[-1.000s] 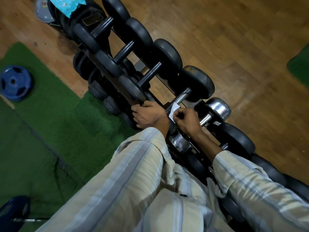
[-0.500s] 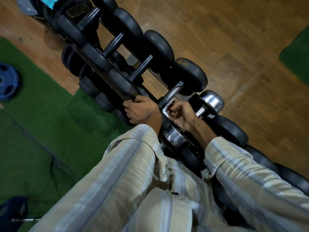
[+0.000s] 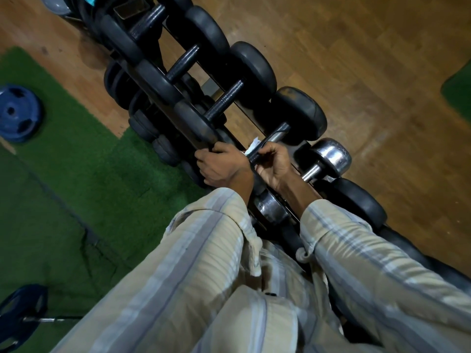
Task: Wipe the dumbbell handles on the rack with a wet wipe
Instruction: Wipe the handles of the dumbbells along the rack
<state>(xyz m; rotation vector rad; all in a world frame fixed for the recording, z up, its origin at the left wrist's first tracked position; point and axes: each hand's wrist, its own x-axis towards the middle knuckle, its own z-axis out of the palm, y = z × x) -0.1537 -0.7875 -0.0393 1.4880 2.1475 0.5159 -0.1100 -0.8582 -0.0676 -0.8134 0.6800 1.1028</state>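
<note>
Looking down over 2 striped beige sleeves (image 3: 198, 263) at a long black dumbbell rack (image 3: 183, 115) running diagonally across a brown wooden floor (image 3: 356, 59). Right hand (image 3: 276, 165) wrapped around the small white wet wipe (image 3: 252, 146), fingers curled in tight and pinching it against the near end of the shiny steel dumbbell handle (image 3: 276, 135), the one belonging to the round black rubber-headed dumbbell (image 3: 299, 113). Only a crumpled corner of the wipe poking out above the knuckles, the rest buried in the grip. Left hand (image 3: 220, 165) clamped over the rack's front rail right beside it, fingers curled over the edge, probably just bracing. Guessing the handle is mid-wipe, with the far half toward the head not yet covered. Handling-wise: wipe is thin, soft and damp, so easy to bunch or tear on the knurling, better kept folded and wrapped round the bar than dragged flat. Dumbbell itself heavy and stiff, not going anywhere in its cradle, though a round bar could roll a bit under a twist. Next in line, a chrome-headed dumbbell (image 3: 331, 155) just to the right. Elsewhere: green turf mat (image 3: 63, 174) and a blue weight plate (image 3: 19, 113) lying on it.
</note>
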